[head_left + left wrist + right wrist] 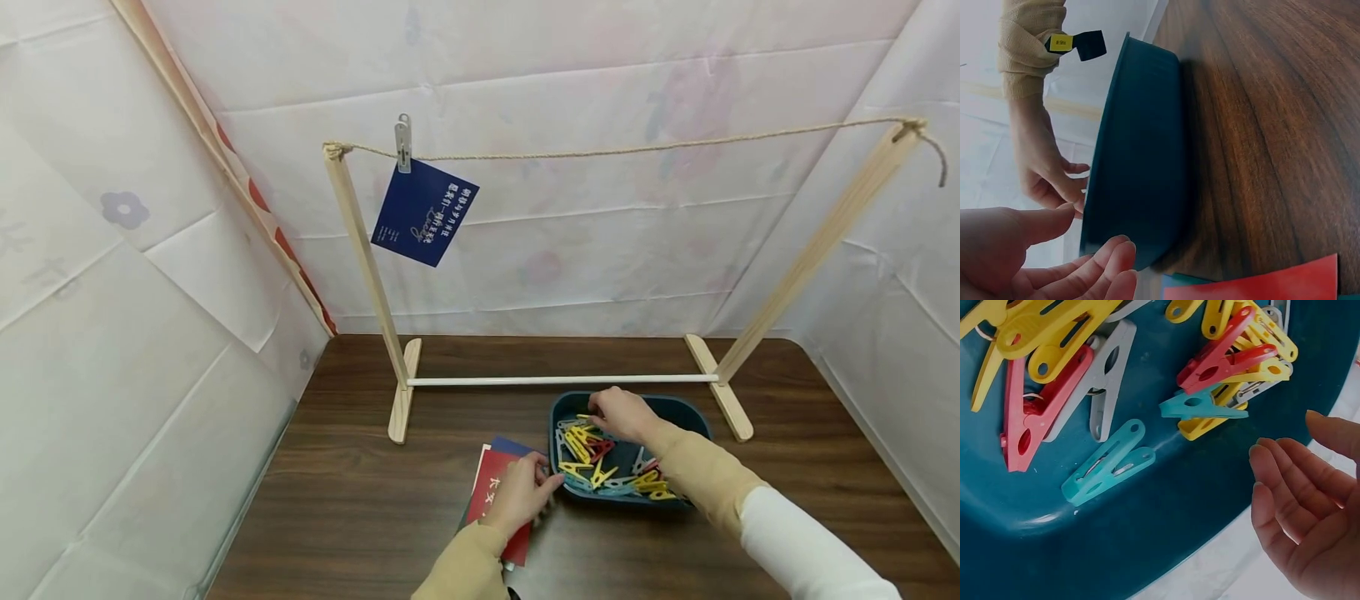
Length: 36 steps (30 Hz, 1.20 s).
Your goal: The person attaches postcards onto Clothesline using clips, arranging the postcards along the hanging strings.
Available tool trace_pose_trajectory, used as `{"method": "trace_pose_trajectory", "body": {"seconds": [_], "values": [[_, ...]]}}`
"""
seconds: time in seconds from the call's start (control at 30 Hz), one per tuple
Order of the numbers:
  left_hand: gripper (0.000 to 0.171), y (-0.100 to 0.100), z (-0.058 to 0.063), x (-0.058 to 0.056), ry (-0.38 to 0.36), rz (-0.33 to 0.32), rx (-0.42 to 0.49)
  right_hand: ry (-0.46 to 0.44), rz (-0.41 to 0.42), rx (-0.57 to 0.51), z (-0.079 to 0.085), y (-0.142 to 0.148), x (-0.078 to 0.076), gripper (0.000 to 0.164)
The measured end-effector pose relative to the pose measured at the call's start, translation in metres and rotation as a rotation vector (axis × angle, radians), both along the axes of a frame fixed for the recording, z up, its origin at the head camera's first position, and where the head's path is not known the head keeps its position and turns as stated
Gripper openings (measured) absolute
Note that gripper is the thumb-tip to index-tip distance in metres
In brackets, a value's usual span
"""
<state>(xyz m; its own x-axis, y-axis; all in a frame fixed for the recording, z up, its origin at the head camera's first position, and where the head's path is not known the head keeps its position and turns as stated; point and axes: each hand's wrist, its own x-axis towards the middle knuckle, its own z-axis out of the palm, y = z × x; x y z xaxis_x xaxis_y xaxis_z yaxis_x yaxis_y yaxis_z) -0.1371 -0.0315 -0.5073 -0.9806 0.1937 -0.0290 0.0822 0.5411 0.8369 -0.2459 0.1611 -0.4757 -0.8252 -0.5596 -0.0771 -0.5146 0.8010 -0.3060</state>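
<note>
Nearest, the left forearm is slanting forward, and the left hand [519, 493] is lying over part of a red card [491, 472], beside the basin; whether it is touching either one, I cannot tell. Its fingers are bending only softly, the thumb is standing apart from them, and they are holding nothing. A blue card [512, 447] is showing from under the red one.

A little farther, the dark teal basin [1138, 150] is holding many clothespins [577, 442], yellow, red, grey and turquoise. The right arm is crossing its right side, and the right hand [626, 415] is hovering near the back rim, palm turned inward. Its fingers are curving loosely, with a gap before the thumb, and are gripping nothing.

All this is resting on a dark wood-grain table [337, 492]. Behind the basin, a wooden stand [367, 275] is carrying a rope [570, 155], where a grey clothespin [403, 142] is keeping a dark blue card [420, 217] hanging aslant. Pale, printed sheets [600, 250] are closing the space behind.
</note>
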Motion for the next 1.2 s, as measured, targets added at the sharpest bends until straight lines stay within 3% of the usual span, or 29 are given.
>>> {"method": "trace_pose_trajectory", "body": {"seconds": [0.43,0.8,1.2], "values": [[0.035,0.005,-0.003,-0.002,-0.030,0.031,0.040,0.027,0.018,0.070,-0.008,-0.004,-0.007,0.013],[0.028,0.006,-0.003,-0.005,-0.057,0.037,0.099,-0.023,-0.028,0.150,-0.016,-0.006,-0.010,0.011],[0.027,0.007,-0.004,-0.006,-0.096,0.061,0.130,-0.018,-0.036,0.150,-0.022,-0.005,-0.014,0.009]]}}
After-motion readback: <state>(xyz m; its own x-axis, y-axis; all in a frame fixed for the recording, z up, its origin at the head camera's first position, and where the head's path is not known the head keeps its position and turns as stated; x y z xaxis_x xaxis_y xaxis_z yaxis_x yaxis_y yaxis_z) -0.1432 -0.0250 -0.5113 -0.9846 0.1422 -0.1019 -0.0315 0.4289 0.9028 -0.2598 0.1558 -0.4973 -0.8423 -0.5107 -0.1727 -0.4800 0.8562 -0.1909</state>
